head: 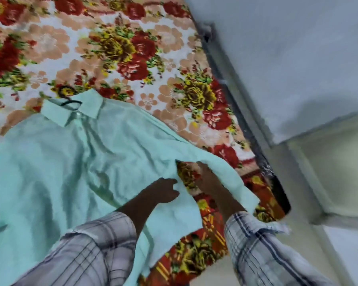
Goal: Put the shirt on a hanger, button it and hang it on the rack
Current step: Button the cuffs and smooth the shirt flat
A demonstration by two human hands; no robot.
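The floral bedspread (116,48) fills the upper left and middle of the frame. On it lies the shirt (56,162), pale mint and front up, spread from the lower left towards the centre. Its collar points to the upper left, and one sleeve trails towards the lower right.

Our left hand (163,190), just below the centre, has its fingers curled on the shirt's side edge. It seems to pinch the cloth there, though blur keeps us from being sure. Our right hand (207,178), just beside it to the right, reaches in under the sleeve. Its fingertips are hidden by the cloth, so we cannot tell whether it grips.

The black hanger (67,96) shows only its hook and neck, sticking out of the collar at the left of the frame.

We judge the shirt light, soft and limp. It will sag and fold wherever it is lifted, and could slip off the hanger if tugged by a sleeve. For buttoning we would take it by the two front edges. For carrying we would take it by the hook.

We count one shirt, one hanger and two hands. No rack is in view.
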